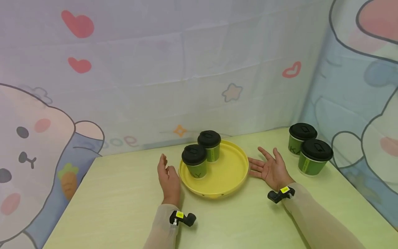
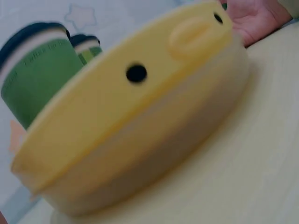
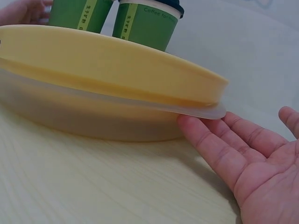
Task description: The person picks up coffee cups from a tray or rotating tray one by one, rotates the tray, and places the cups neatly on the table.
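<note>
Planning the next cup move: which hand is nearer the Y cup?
Left. The left hand is just left of the Y cup, beside the tray; the right hand is across the tray, at its right edge.

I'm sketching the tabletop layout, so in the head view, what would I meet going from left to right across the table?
Left hand → yellow tray bearing two lidded green cups → right hand → two more lidded green cups.
</note>
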### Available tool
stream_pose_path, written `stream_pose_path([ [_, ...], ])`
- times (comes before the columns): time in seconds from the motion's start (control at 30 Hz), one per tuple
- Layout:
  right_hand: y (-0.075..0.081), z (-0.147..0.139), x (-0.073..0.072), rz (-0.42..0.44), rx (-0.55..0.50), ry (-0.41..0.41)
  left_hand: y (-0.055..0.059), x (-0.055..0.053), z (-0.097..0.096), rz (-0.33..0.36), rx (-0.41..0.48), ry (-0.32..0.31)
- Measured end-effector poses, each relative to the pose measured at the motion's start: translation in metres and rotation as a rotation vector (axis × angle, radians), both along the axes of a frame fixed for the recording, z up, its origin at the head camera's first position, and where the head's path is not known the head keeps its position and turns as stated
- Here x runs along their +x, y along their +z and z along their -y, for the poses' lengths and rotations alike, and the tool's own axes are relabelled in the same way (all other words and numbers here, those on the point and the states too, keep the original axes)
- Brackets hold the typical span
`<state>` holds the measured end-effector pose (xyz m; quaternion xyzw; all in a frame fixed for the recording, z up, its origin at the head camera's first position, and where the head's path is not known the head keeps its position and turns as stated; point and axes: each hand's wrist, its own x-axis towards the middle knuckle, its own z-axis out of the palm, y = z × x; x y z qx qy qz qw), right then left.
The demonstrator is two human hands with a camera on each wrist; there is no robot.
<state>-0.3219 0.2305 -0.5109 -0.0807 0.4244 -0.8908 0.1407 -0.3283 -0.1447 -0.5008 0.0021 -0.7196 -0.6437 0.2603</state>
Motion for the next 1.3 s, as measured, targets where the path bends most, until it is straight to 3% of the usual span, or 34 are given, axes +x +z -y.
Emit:
stream_pose_path([
  [0.13, 0.000, 0.000, -0.001, -0.005, 0.006, -0.004, 0.020, 0.008, -0.014, -0.356, -0.059, 0.108],
  [0.3, 0.001, 0.001, 0.000, -0.022, 0.016, 0.001, 0.042, 0.021, -0.047, -0.665, -0.221, 0.204],
  [0.37, 0.002, 0.001, -0.001, -0.022, 0.015, -0.001, 0.045, 0.025, -0.059, -0.769, -0.320, 0.183],
  [0.47, 0.002, 0.002, -0.001, -0.020, 0.002, -0.002, 0.054, 0.036, -0.078, -0.853, -0.531, 0.065],
  [0.53, 0.001, 0.003, -0.001, -0.012, -0.005, -0.004, 0.058, 0.044, -0.087, -0.804, -0.686, -0.036],
  [0.57, 0.001, 0.003, -0.001, -0.013, -0.003, -0.004, 0.060, 0.047, -0.092, -0.739, -0.765, -0.090],
  [0.67, 0.002, 0.002, 0.001, -0.019, 0.014, -0.011, 0.063, 0.056, -0.105, -0.448, -0.974, -0.225],
  [0.77, 0.003, 0.002, 0.002, -0.023, 0.029, -0.024, 0.064, 0.061, -0.117, -0.141, -1.136, -0.312],
  [0.87, 0.003, 0.001, 0.003, -0.019, 0.029, -0.029, 0.064, 0.062, -0.126, 0.067, -1.228, -0.356],
  [0.93, 0.003, 0.001, 0.003, -0.018, 0.026, -0.027, 0.062, 0.062, -0.130, 0.142, -1.255, -0.373],
  [1.03, 0.002, 0.001, 0.002, -0.022, 0.028, -0.020, 0.058, 0.062, -0.132, 0.196, -1.272, -0.394],
  [1.3, 0.000, 0.001, 0.000, -0.021, 0.028, -0.012, 0.055, 0.062, -0.131, 0.198, -1.264, -0.433],
])
